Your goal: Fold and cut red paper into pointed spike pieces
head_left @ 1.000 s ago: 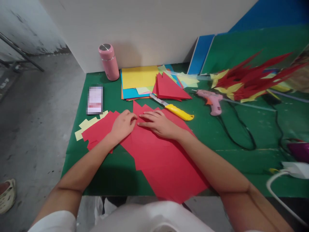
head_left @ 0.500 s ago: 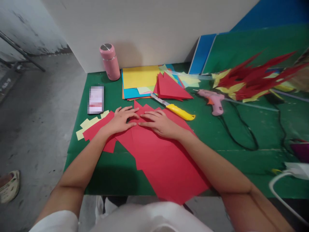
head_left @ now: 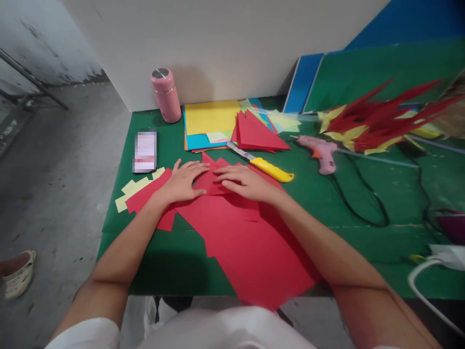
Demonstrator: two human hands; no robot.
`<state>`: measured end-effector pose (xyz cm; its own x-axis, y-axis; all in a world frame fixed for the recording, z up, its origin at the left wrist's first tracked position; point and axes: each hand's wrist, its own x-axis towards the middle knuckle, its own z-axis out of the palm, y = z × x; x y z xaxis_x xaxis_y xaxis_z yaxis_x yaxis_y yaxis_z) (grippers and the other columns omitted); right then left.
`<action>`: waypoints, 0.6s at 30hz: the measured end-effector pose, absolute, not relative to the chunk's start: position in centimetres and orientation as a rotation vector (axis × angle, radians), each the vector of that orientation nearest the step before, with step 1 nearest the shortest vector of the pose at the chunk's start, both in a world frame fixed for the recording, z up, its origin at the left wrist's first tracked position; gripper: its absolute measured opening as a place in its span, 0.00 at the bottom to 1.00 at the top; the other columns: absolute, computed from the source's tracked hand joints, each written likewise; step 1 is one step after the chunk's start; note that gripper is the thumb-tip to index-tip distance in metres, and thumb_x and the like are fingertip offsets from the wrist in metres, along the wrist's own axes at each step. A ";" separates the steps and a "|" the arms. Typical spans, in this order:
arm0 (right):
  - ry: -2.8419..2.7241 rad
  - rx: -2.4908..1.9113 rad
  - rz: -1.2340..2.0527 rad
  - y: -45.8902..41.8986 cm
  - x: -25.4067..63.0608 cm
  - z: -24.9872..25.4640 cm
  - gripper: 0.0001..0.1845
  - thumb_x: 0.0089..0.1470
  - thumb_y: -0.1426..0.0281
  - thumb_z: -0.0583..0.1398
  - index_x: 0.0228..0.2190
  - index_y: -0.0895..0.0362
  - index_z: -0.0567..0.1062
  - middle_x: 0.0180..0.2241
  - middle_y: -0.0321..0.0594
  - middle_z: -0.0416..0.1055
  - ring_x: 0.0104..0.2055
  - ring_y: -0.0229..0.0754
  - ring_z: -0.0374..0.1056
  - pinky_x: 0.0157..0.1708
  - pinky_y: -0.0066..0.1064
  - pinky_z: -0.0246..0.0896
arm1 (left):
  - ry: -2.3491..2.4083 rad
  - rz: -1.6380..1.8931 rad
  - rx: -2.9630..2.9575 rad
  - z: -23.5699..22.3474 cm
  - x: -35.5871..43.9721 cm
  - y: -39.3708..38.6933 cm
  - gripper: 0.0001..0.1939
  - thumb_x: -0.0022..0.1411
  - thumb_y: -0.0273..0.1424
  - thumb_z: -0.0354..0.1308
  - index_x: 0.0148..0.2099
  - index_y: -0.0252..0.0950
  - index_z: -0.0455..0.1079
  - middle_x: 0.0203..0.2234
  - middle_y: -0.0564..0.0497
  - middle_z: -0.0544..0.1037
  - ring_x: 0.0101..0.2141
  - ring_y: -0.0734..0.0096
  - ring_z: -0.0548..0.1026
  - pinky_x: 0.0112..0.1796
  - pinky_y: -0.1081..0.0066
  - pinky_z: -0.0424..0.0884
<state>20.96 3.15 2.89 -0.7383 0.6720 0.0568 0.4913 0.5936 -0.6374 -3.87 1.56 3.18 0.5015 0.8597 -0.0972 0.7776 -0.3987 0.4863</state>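
Note:
A large red paper sheet [head_left: 250, 247] lies across the green table [head_left: 363, 242], with its near corner over the front edge. My left hand [head_left: 183, 182] rests flat on its far part, fingers spread. My right hand [head_left: 245, 183] lies flat beside it, fingers stretched leftward over a raised fold of the red paper. The fingertips of both hands nearly meet. Smaller red and pale yellow paper pieces [head_left: 140, 194] lie under and left of my left wrist.
A yellow utility knife [head_left: 265, 167] lies just beyond my right hand. Behind are a stack of coloured paper [head_left: 210, 121], red triangles [head_left: 256, 133], a pink bottle [head_left: 166, 95], a phone [head_left: 145, 151], a pink glue gun [head_left: 321, 151] with cable, and red-yellow paper feathers [head_left: 378, 121].
My left hand has opened from a curled pinch to lie flat on the paper. My right hand slid slightly away, and a fold of red paper now stands up under it.

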 end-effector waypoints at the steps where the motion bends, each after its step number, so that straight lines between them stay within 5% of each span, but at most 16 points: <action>1: -2.543 -0.933 0.928 3.5 21.1 3.2 0.19 0.64 0.60 0.54 0.49 0.50 0.79 0.58 0.42 0.70 0.61 0.51 0.64 0.60 0.50 0.57 | 1.344 0.235 2.277 3.2 -3.8 1.6 0.33 0.58 0.38 0.64 0.64 0.45 0.62 0.64 0.48 0.66 0.66 0.51 0.57 0.65 0.40 0.34; 4: -2.660 -0.863 0.955 4.7 20.8 4.0 0.21 0.63 0.58 0.55 0.52 0.51 0.77 0.59 0.41 0.70 0.62 0.52 0.63 0.59 0.47 0.58 | 1.338 0.247 2.283 3.2 -3.8 1.6 0.32 0.57 0.38 0.64 0.63 0.45 0.64 0.63 0.48 0.67 0.65 0.51 0.58 0.65 0.39 0.33; 12: -2.731 -1.013 0.362 6.3 17.2 2.0 0.19 0.62 0.77 0.48 0.46 0.62 0.76 0.57 0.52 0.70 0.49 0.54 0.67 0.49 0.46 0.61 | 1.404 0.305 2.292 2.7 -3.2 1.7 0.18 0.67 0.42 0.56 0.56 0.44 0.71 0.60 0.49 0.71 0.63 0.53 0.62 0.65 0.39 0.33; 18: -2.750 -0.987 0.180 4.7 18.7 0.9 0.18 0.65 0.75 0.47 0.46 0.62 0.74 0.60 0.52 0.67 0.52 0.56 0.63 0.48 0.47 0.57 | 1.488 0.339 2.305 2.3 -2.3 1.7 0.17 0.62 0.37 0.64 0.53 0.43 0.72 0.59 0.48 0.72 0.62 0.53 0.63 0.65 0.41 0.34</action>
